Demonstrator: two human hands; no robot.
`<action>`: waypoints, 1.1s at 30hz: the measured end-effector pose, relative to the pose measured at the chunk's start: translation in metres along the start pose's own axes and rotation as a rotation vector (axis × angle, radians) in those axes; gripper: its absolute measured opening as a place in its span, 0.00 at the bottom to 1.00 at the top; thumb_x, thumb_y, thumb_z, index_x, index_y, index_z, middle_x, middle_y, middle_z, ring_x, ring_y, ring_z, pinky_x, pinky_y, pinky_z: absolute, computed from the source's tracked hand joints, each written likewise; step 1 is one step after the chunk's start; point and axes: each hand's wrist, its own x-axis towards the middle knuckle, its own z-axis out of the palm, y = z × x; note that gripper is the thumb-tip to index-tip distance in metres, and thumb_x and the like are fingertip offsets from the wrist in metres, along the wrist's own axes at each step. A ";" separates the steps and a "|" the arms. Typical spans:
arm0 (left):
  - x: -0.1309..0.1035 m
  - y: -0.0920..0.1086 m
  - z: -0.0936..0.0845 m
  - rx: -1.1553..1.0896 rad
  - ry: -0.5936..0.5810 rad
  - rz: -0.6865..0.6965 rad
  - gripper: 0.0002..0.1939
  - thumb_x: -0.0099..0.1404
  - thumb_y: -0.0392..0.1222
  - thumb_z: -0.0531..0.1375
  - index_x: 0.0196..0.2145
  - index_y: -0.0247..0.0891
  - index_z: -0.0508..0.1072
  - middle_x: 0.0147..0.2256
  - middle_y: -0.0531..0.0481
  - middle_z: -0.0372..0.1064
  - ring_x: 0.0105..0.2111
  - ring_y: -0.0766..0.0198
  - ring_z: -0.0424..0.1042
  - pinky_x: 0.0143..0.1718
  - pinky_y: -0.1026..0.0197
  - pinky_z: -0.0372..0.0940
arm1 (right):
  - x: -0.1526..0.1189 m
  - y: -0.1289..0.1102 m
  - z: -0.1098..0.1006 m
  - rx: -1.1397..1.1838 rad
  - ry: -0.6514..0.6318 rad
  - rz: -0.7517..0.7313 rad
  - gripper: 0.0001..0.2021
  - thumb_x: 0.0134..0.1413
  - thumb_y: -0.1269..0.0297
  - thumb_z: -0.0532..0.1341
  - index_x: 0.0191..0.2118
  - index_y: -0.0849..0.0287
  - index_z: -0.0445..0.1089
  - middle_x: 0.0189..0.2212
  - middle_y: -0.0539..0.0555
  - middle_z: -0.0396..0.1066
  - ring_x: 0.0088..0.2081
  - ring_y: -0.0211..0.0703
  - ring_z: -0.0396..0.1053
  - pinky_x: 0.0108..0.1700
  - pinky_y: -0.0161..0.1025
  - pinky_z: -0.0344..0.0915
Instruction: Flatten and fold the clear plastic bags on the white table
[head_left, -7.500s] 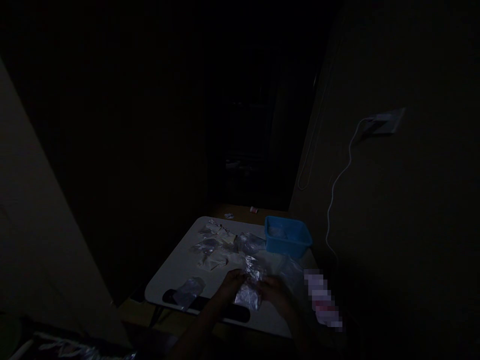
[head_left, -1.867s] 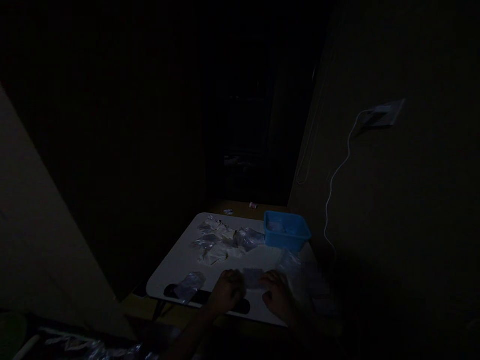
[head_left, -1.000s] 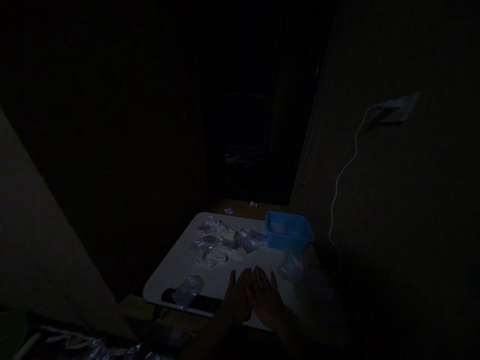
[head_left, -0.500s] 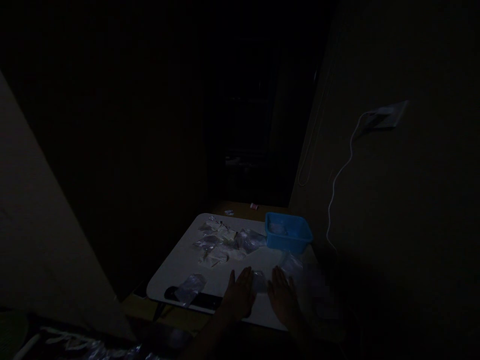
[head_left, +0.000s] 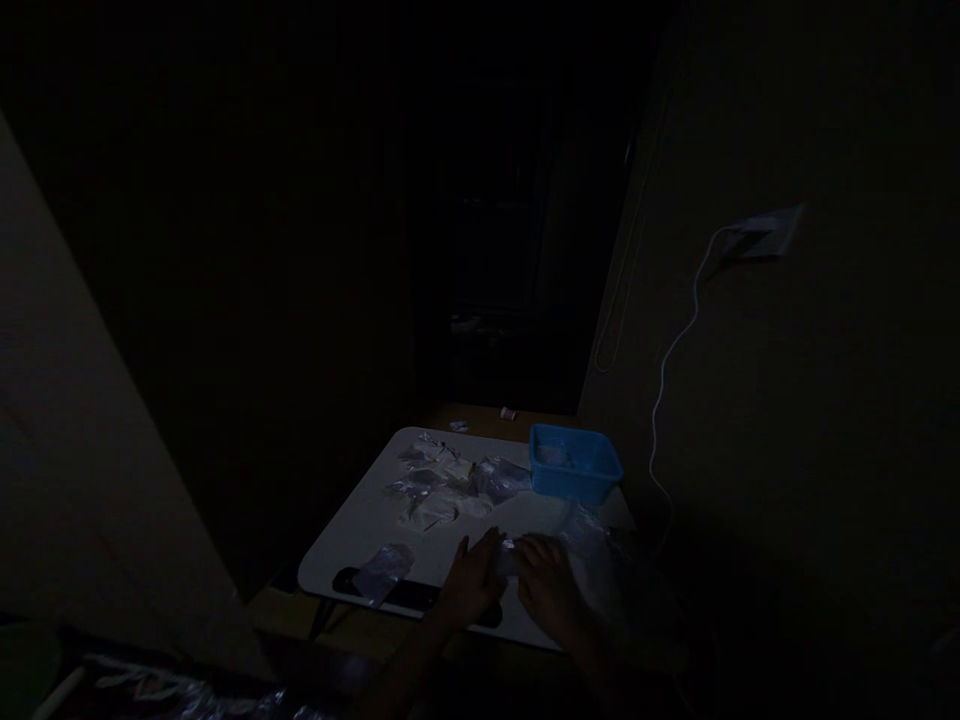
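Observation:
On the low white table point(head_left: 352, 530), a small clear plastic bag point(head_left: 507, 560) lies between my two hands near the front edge. My left hand point(head_left: 472, 582) rests at its left side, thumb apart and fingers stretched forward. From the right, my right hand point(head_left: 546, 582) bends its fingers over the bag's edge; its fingertips are hard to make out in the dark. Beside that hand lies another clear plastic bag point(head_left: 585, 530). A further plastic bag point(head_left: 384, 573) lies to the left, across a dark slot in the tabletop.
A blue plastic basket point(head_left: 574, 490) with something clear inside stands at the table's back right corner. Several crumpled plastic bags point(head_left: 442, 490) are heaped at the back left. A white cable point(head_left: 664, 380) hangs from a wall socket point(head_left: 769, 232) on the right. The room is very dark.
My hands were flat with fingers pointing forward, either side of the small bag. Now they are closer together, and my right hand's fingers have turned left and curled over the bag.

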 end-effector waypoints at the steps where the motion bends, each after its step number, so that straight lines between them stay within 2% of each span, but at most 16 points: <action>1: 0.000 0.000 0.000 -0.002 0.005 0.003 0.31 0.55 0.39 0.51 0.57 0.36 0.48 0.57 0.42 0.46 0.56 0.58 0.47 0.55 0.44 0.37 | 0.002 0.001 0.001 -0.001 0.001 0.013 0.19 0.47 0.69 0.54 0.48 0.54 0.62 0.49 0.52 0.62 0.51 0.45 0.53 0.54 0.46 0.44; 8: -0.002 0.006 0.000 0.100 0.049 0.047 0.29 0.53 0.41 0.54 0.53 0.36 0.55 0.55 0.41 0.53 0.54 0.55 0.52 0.54 0.42 0.41 | 0.009 0.001 -0.006 -0.010 -0.011 0.120 0.13 0.49 0.72 0.50 0.37 0.54 0.68 0.41 0.52 0.67 0.46 0.43 0.58 0.51 0.43 0.48; 12: 0.000 0.004 0.003 0.066 0.138 0.063 0.23 0.55 0.37 0.52 0.50 0.38 0.61 0.52 0.45 0.58 0.54 0.56 0.53 0.53 0.44 0.44 | 0.012 -0.002 -0.016 0.084 -0.013 0.138 0.13 0.48 0.72 0.49 0.35 0.54 0.68 0.37 0.52 0.69 0.43 0.43 0.61 0.50 0.43 0.51; 14: 0.001 0.001 0.004 -0.022 0.220 0.060 0.19 0.56 0.35 0.51 0.46 0.39 0.66 0.49 0.47 0.62 0.52 0.58 0.56 0.53 0.47 0.46 | 0.012 -0.003 -0.019 0.177 -0.003 0.156 0.14 0.46 0.73 0.50 0.37 0.54 0.68 0.37 0.51 0.69 0.43 0.42 0.62 0.49 0.42 0.52; 17: 0.003 -0.004 0.005 -0.266 0.329 0.008 0.13 0.57 0.38 0.50 0.37 0.38 0.71 0.41 0.47 0.70 0.44 0.60 0.66 0.48 0.53 0.56 | 0.012 -0.003 -0.016 0.321 0.026 0.195 0.21 0.40 0.71 0.53 0.45 0.56 0.64 0.43 0.53 0.67 0.45 0.44 0.62 0.50 0.42 0.55; 20: 0.006 -0.008 0.005 -0.544 0.313 -0.085 0.14 0.57 0.43 0.50 0.34 0.34 0.72 0.33 0.47 0.72 0.33 0.62 0.70 0.35 0.61 0.64 | 0.017 0.001 -0.005 0.493 0.035 0.304 0.22 0.40 0.70 0.51 0.46 0.57 0.63 0.43 0.55 0.68 0.44 0.44 0.64 0.46 0.41 0.61; 23: 0.009 -0.008 0.001 -0.656 0.256 -0.193 0.16 0.57 0.45 0.49 0.33 0.31 0.71 0.26 0.49 0.71 0.25 0.63 0.70 0.26 0.64 0.64 | 0.025 0.010 0.006 0.618 0.024 0.397 0.21 0.42 0.72 0.47 0.44 0.59 0.64 0.39 0.55 0.70 0.40 0.42 0.68 0.40 0.38 0.65; 25: 0.009 -0.007 -0.005 -0.628 0.271 -0.222 0.17 0.58 0.44 0.49 0.35 0.31 0.71 0.26 0.48 0.71 0.26 0.63 0.70 0.26 0.64 0.64 | 0.028 0.015 0.011 0.575 0.011 0.416 0.21 0.42 0.73 0.47 0.45 0.59 0.64 0.40 0.55 0.70 0.40 0.42 0.68 0.39 0.36 0.66; 29: 0.005 -0.006 -0.012 -0.342 0.375 -0.134 0.17 0.59 0.41 0.48 0.43 0.36 0.68 0.41 0.45 0.70 0.40 0.60 0.68 0.41 0.59 0.62 | 0.024 0.020 0.011 0.344 0.020 0.473 0.21 0.42 0.73 0.49 0.45 0.62 0.65 0.42 0.58 0.69 0.43 0.45 0.66 0.44 0.39 0.63; 31: 0.003 -0.003 -0.008 -0.172 0.340 -0.043 0.18 0.59 0.39 0.48 0.47 0.36 0.66 0.46 0.45 0.66 0.45 0.60 0.65 0.46 0.58 0.59 | 0.018 0.016 0.006 0.197 0.027 0.454 0.21 0.44 0.72 0.49 0.48 0.64 0.63 0.46 0.60 0.66 0.47 0.47 0.63 0.49 0.41 0.59; 33: 0.001 0.001 0.001 -0.032 0.256 0.034 0.20 0.60 0.36 0.46 0.50 0.36 0.62 0.49 0.44 0.63 0.48 0.61 0.62 0.49 0.57 0.57 | 0.011 0.010 0.002 0.065 -0.010 0.349 0.22 0.48 0.71 0.48 0.51 0.62 0.60 0.50 0.58 0.62 0.51 0.46 0.58 0.53 0.43 0.53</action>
